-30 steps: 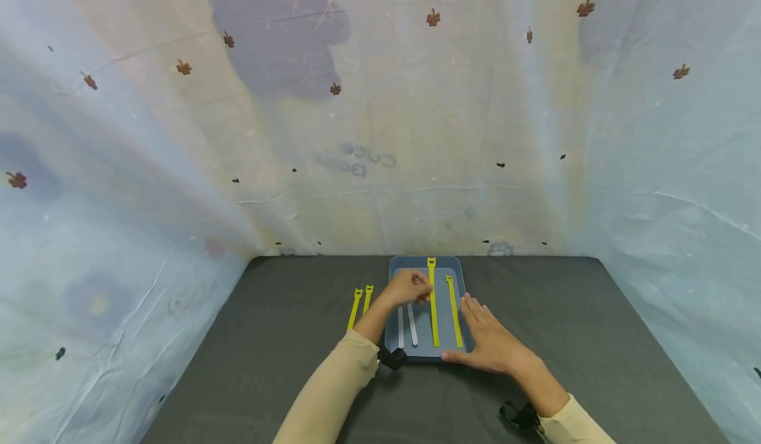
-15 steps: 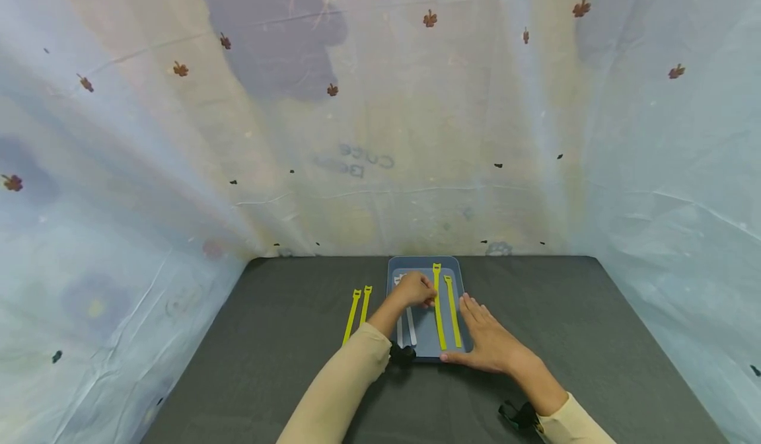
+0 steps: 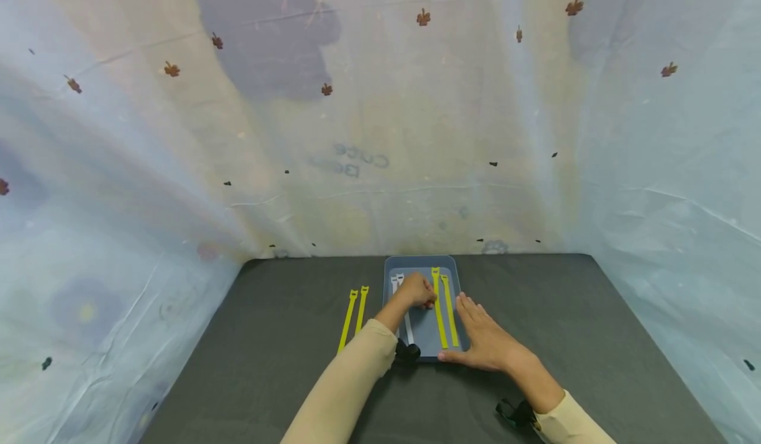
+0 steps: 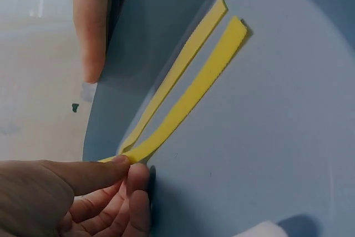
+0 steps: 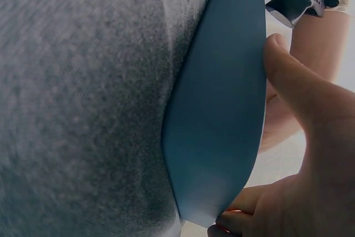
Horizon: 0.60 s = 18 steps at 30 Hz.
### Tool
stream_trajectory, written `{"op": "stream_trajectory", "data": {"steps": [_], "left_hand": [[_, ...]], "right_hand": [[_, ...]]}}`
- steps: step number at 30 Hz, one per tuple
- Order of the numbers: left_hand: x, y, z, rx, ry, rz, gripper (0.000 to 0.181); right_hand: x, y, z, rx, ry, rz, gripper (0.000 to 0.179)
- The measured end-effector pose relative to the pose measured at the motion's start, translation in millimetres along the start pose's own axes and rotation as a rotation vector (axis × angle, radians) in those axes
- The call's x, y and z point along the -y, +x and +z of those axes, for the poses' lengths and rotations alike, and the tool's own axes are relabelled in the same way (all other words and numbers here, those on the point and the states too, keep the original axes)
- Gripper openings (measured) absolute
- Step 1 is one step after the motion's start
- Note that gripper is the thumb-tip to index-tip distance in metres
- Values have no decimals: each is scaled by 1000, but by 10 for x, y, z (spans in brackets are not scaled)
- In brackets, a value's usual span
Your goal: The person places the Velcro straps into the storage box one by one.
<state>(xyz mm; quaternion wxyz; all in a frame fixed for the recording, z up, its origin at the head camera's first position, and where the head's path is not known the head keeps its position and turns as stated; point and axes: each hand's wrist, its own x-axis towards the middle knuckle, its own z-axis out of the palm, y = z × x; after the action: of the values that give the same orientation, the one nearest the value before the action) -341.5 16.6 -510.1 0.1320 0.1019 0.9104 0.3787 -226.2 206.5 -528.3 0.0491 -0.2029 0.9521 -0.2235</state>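
Near the middle of the grey-blue tray (image 3: 419, 259), my left hand (image 3: 418, 291) pinches a yellow hook-and-loop cable tie (image 3: 440, 322) between thumb and fingers. In the left wrist view, the far end of that cable tie (image 4: 197, 90) lies on the tray floor beside a second yellow cable tie (image 4: 180, 65). Two white cable ties (image 3: 409, 328) are at the tray's left side, partly hidden by my left forearm. My right hand (image 3: 484, 337) rests against the tray's right front corner, fingers straight; the right wrist view has its thumb at the rim of the tray wall (image 5: 222, 92).
Left of the tray, two more yellow cable ties (image 3: 347, 322) lie on the dark grey cloth (image 3: 285, 338), partly covered by my left sleeve. A patterned plastic sheet (image 3: 380, 219) hangs behind and at both sides of the table.
My left hand has shifted slightly right and nearer me, bringing the pinched yellow cable tie closer to the second one. The right hand stays at the tray's corner.
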Motion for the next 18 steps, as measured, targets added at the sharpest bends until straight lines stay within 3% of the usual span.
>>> {"op": "stream_trajectory", "data": {"steps": [12, 18], "left_hand": [[8, 115, 36, 2, 55, -39, 21], [-31, 85, 48, -4, 105, -36, 20]], "right_hand": [[13, -7, -17, -13, 7, -5, 133], [11, -14, -18, -14, 12, -11, 132]]}}
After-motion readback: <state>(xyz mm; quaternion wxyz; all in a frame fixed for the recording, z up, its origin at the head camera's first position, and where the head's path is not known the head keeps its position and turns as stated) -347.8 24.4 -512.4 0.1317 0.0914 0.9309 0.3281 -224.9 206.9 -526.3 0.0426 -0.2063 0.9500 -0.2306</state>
